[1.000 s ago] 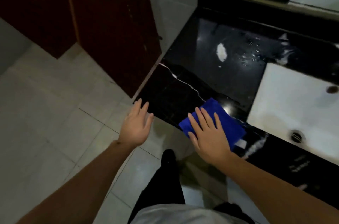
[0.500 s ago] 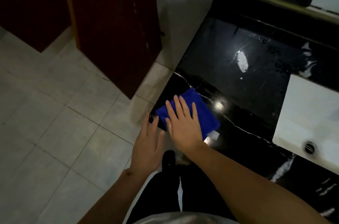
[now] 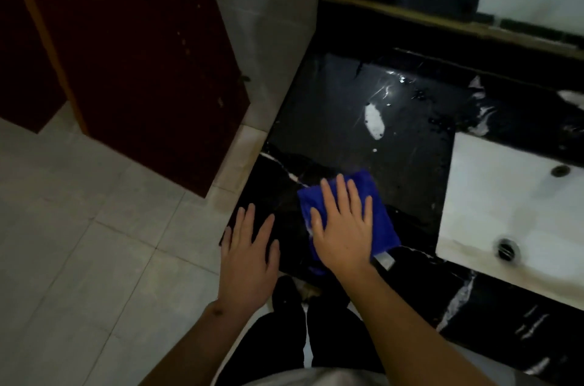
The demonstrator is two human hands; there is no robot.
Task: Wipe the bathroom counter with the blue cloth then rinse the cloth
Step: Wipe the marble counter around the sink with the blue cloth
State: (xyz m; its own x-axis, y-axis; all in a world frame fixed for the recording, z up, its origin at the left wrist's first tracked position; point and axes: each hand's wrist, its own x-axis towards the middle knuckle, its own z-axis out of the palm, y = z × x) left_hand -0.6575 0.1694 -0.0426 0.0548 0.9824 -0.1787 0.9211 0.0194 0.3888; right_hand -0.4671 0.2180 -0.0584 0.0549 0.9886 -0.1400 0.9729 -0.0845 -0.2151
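Your right hand (image 3: 343, 232) flat, fingers straight, pressing folded blue cloth (image 3: 377, 211) on glossy black marble surface (image 3: 341, 132), frame centre. Left hand (image 3: 248, 259) released, spread over surface's near-left corner. White sink (image 3: 512, 205) right.

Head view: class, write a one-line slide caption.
Right hand presses blue cloth flat on black counter beside sink.

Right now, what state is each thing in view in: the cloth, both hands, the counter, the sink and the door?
blue cloth: folded, flat on the counter near its front left corner.
right hand: fingers straight, pressing the cloth.
left hand: fingers spread, empty, at the counter's corner.
counter: glossy, droplets near the back.
sink: no water running, drain uncovered.
door: standing open.
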